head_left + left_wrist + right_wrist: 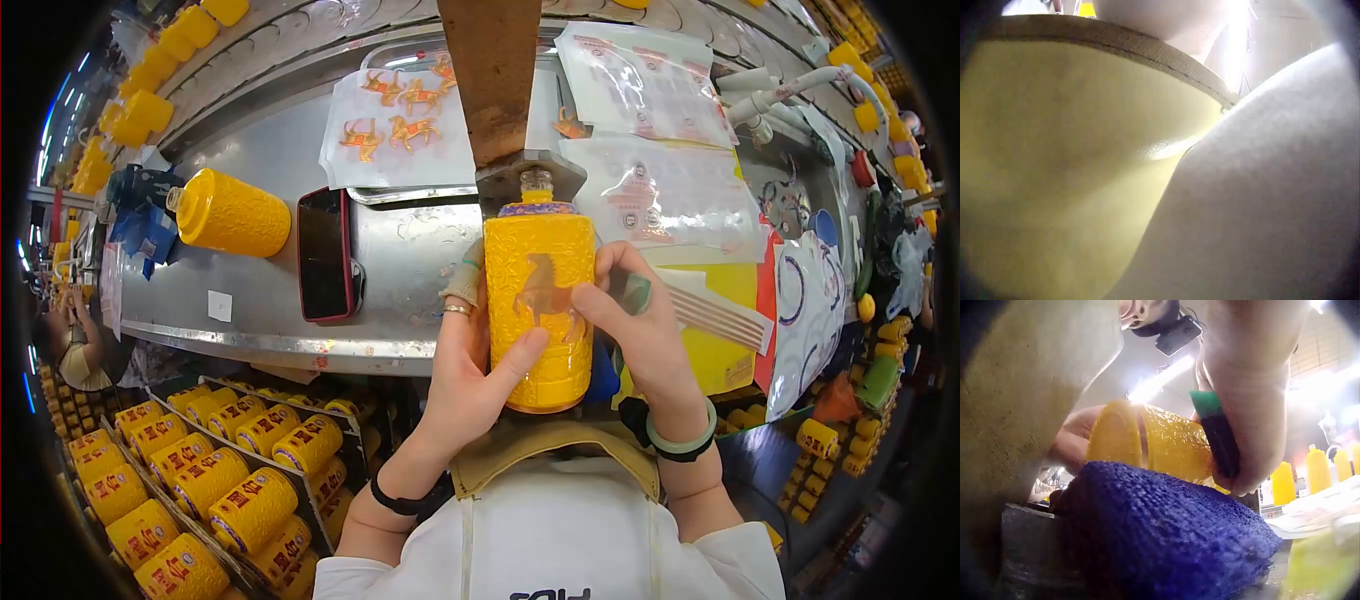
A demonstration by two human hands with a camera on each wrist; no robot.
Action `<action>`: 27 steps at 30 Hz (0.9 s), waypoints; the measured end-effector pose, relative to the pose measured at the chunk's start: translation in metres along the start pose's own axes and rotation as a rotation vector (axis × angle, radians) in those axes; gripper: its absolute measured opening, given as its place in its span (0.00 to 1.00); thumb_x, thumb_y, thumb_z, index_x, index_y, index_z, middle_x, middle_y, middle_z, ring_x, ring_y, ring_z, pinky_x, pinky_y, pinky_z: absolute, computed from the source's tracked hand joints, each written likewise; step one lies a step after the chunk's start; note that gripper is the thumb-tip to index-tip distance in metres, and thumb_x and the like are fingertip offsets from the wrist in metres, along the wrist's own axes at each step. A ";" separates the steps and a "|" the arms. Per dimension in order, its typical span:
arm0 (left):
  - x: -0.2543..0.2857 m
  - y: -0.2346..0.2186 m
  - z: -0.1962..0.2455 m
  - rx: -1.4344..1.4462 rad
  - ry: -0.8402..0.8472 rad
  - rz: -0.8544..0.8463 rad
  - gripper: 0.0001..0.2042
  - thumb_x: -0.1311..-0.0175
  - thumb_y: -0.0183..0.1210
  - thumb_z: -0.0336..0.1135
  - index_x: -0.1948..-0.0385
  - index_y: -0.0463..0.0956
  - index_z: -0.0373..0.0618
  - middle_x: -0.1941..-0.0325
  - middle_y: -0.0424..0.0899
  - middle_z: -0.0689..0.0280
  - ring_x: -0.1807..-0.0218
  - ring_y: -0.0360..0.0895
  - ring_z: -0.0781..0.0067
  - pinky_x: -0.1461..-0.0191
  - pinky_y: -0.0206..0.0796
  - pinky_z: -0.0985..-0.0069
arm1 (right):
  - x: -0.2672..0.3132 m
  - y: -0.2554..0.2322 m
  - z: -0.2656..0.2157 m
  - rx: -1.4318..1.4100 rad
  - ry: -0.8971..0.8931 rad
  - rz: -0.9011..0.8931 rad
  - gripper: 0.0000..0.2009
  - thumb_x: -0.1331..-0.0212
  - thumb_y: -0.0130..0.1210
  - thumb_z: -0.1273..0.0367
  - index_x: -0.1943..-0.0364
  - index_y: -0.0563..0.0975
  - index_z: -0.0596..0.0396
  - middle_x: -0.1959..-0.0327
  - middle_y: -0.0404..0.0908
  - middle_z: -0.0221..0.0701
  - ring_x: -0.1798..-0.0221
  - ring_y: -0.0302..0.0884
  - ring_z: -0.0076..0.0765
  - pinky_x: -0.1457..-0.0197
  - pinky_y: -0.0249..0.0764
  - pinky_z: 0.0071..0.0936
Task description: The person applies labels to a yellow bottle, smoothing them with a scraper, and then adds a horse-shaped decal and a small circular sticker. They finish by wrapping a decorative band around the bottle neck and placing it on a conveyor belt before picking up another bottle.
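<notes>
A yellow embossed bottle (550,240) with a clear neck lies in front of the person, its neck toward a metal bracket. On its face is an orange-gold horse decal (541,285). The left hand (468,370) grips the bottle's left side, thumb across the lower front; cloth wraps one finger. The right hand (645,325) presses its thumb on the decal's right edge. Curled in its fingers is a green-and-black flat tool (1219,437). A blue-purple cloth (1166,531) sits under the bottle in the right wrist view. Only apron and sleeve fill most of the left wrist view.
Left on the metal bench are another yellow bottle (240,215) and a phone (326,255). A sheet (340,165) of horse decals lies behind, plastic sheets (665,200) to the right. A brown post (490,80) rises ahead. Racks of yellow bottles (250,510) stand lower left.
</notes>
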State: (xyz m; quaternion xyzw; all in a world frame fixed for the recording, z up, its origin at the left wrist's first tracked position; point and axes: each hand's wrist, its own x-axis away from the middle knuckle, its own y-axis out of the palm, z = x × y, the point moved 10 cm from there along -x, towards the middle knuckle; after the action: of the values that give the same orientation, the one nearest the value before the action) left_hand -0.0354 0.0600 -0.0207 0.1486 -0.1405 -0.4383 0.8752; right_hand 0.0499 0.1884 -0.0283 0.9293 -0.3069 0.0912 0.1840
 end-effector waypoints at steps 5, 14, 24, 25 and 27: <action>0.000 0.001 0.002 -0.010 0.022 0.001 0.40 0.28 0.59 0.23 0.20 0.42 0.35 0.20 0.58 0.53 0.19 0.58 0.60 0.18 0.50 0.62 | -0.004 -0.016 -0.012 0.035 -0.073 0.043 0.11 0.33 0.62 0.78 0.53 0.72 0.56 0.61 0.71 0.23 0.56 0.73 0.17 0.53 0.70 0.17; 0.000 0.004 0.004 0.008 0.034 0.002 0.39 0.28 0.58 0.22 0.20 0.43 0.35 0.20 0.59 0.54 0.20 0.59 0.62 0.18 0.52 0.63 | 0.006 0.036 -0.132 0.844 -0.703 -0.030 0.18 0.42 0.60 0.85 0.47 0.78 0.61 0.54 0.83 0.36 0.50 0.81 0.34 0.49 0.78 0.28; 0.003 0.005 0.005 -0.010 0.039 0.010 0.38 0.27 0.57 0.21 0.20 0.43 0.34 0.20 0.58 0.54 0.20 0.59 0.63 0.18 0.52 0.63 | 0.010 0.078 -0.136 1.237 -0.957 -0.078 0.20 0.46 0.66 0.78 0.46 0.82 0.58 0.60 0.84 0.37 0.56 0.79 0.47 0.51 0.77 0.39; 0.003 0.005 0.005 -0.017 0.038 0.013 0.38 0.27 0.56 0.20 0.20 0.43 0.34 0.20 0.58 0.54 0.20 0.60 0.63 0.18 0.52 0.63 | 0.011 0.078 -0.123 1.185 -0.888 -0.157 0.19 0.44 0.65 0.78 0.46 0.82 0.58 0.59 0.84 0.37 0.56 0.80 0.47 0.50 0.78 0.39; 0.003 0.004 0.003 -0.011 0.029 0.018 0.39 0.27 0.57 0.21 0.20 0.42 0.35 0.19 0.57 0.54 0.20 0.59 0.62 0.18 0.52 0.62 | 0.009 0.072 -0.108 1.130 -0.813 -0.215 0.17 0.42 0.64 0.78 0.47 0.82 0.58 0.58 0.84 0.38 0.55 0.81 0.47 0.49 0.78 0.38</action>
State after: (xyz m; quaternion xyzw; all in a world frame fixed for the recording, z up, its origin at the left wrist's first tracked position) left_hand -0.0320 0.0599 -0.0163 0.1488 -0.1266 -0.4290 0.8819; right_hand 0.0071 0.1731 0.0942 0.8682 -0.1632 -0.1366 -0.4483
